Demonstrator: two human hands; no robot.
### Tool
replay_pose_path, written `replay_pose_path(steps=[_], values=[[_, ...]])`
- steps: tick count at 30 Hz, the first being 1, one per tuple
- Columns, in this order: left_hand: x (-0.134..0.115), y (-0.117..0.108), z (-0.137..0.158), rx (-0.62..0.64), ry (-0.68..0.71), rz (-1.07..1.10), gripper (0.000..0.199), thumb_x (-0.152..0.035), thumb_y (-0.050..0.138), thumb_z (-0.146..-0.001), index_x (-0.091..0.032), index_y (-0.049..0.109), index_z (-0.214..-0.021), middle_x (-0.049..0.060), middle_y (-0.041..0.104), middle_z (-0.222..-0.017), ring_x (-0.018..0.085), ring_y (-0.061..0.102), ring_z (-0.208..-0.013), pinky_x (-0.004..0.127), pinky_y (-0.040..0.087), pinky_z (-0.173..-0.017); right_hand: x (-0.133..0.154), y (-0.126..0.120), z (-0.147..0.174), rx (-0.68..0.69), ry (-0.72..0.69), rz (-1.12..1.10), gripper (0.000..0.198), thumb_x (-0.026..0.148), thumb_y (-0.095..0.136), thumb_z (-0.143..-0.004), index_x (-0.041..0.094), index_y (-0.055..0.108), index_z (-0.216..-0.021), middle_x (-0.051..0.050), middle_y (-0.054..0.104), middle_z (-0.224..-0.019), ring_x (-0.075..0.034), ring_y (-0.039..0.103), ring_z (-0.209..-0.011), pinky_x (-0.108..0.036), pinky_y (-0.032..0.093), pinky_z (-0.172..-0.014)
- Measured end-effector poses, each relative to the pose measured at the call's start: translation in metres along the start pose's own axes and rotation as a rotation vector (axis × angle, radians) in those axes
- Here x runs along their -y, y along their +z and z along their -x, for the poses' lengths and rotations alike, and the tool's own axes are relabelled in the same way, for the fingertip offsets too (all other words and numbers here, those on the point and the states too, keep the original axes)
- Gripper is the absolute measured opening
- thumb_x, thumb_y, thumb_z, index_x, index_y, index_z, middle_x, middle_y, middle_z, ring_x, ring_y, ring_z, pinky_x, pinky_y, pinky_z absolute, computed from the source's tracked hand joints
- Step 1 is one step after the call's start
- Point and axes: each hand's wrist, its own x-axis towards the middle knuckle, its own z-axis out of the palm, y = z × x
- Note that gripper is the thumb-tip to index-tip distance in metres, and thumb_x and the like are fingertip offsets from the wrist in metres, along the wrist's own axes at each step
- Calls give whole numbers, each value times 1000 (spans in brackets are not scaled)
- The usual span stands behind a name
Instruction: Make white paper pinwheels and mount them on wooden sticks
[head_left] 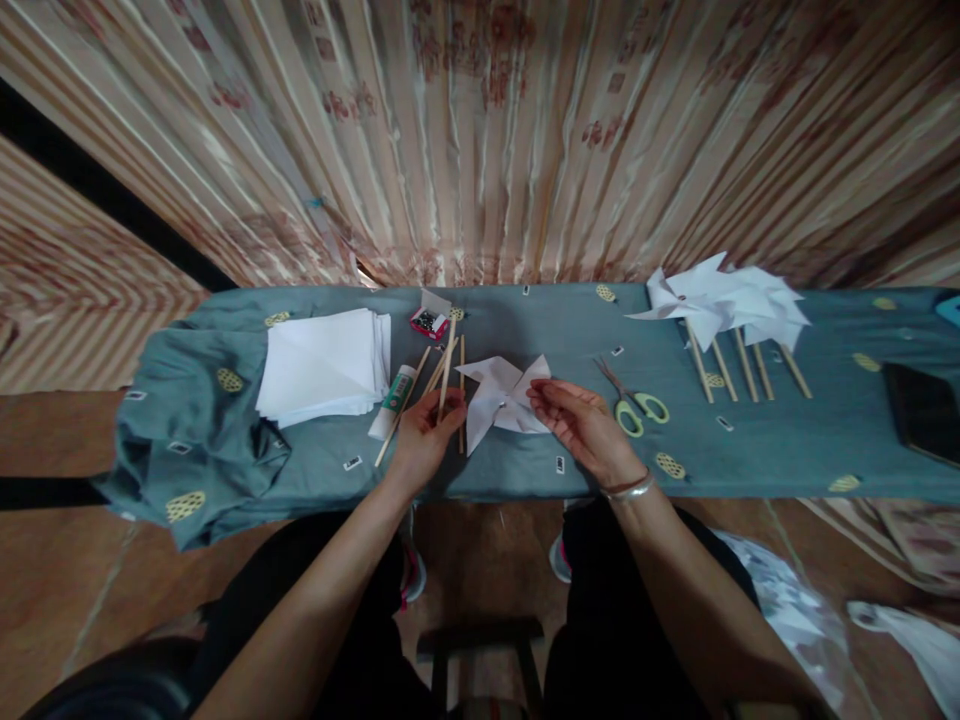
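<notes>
Between the fingers of my left hand (430,428) is a thin wooden stick (448,362), tilted up from the cloth. To its right is a white paper pinwheel (501,398) with a small dark spot near its middle. The fingertips of my right hand (577,420) are pinched at the pinwheel's right blade. More wooden sticks (462,430) lie beside and under my left hand. A glue stick (393,402) with a green label rests just left of that hand. Behind it sits a small open red box (429,321) of dark-headed pins.
A stack of white paper (322,365) lies on the left of the cloth-covered table (480,480). Scissors (636,408) with yellow-green handles lie right of my right hand. Several pinwheels on sticks (724,305) and a dark phone (922,410) are farther right. A pleated curtain (480,150) hangs behind.
</notes>
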Motion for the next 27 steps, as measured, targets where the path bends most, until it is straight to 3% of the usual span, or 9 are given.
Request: replay_pose_path(steps=[5, 10, 14, 19, 22, 27], values=[[9, 12, -5, 51, 41, -116, 31, -30, 67, -70, -15, 66, -98, 2, 65, -81, 12, 53, -61, 26, 43, -59, -6, -1, -6, -39, -124, 117, 20, 32, 81, -61, 22, 75, -78, -1, 75, -76, -11, 66, -68, -24, 53, -69], [1, 18, 0, 155, 305, -405, 15, -18, 59, -80, -16, 70, -89, 5, 63, -91, 16, 60, -77, 28, 47, -72, -12, 0, -7, -31, -336, 474, 16, 33, 71, -69, 21, 74, -81, -2, 74, -79, -15, 65, -69, -28, 50, -67], [-2, 21, 0, 226, 424, -586, 16, -17, 54, -86, -17, 70, -90, 7, 64, -96, 18, 63, -87, 30, 49, -81, -14, 3, -1, -35, -457, 831, 18, 30, 58, -80, 20, 73, -85, -3, 73, -78, -17, 64, -70, -29, 48, -69], [4, 25, -5, 246, 457, -754, 23, -15, 53, -87, -19, 69, -104, 8, 65, -102, 21, 64, -91, 32, 50, -84, -12, 7, 6, -16, -536, 1114, 20, 23, 51, -85, 20, 71, -85, -5, 72, -84, -19, 64, -76, -30, 46, -72], [4, 27, -7, 265, 429, -820, 28, -14, 53, -86, -20, 68, -109, 8, 65, -103, 21, 64, -93, 32, 50, -84, -13, 7, 6, -17, -536, 1171, 19, 22, 51, -85, 20, 70, -84, -5, 72, -83, -19, 64, -74, -30, 46, -71], [1, 29, -10, 292, 390, -941, 22, -16, 51, -88, -18, 70, -101, 8, 65, -102, 21, 64, -89, 31, 49, -79, -16, 4, 5, 9, -569, 1185, 18, 20, 51, -85, 21, 69, -86, -6, 73, -89, -21, 66, -83, -30, 47, -77]])
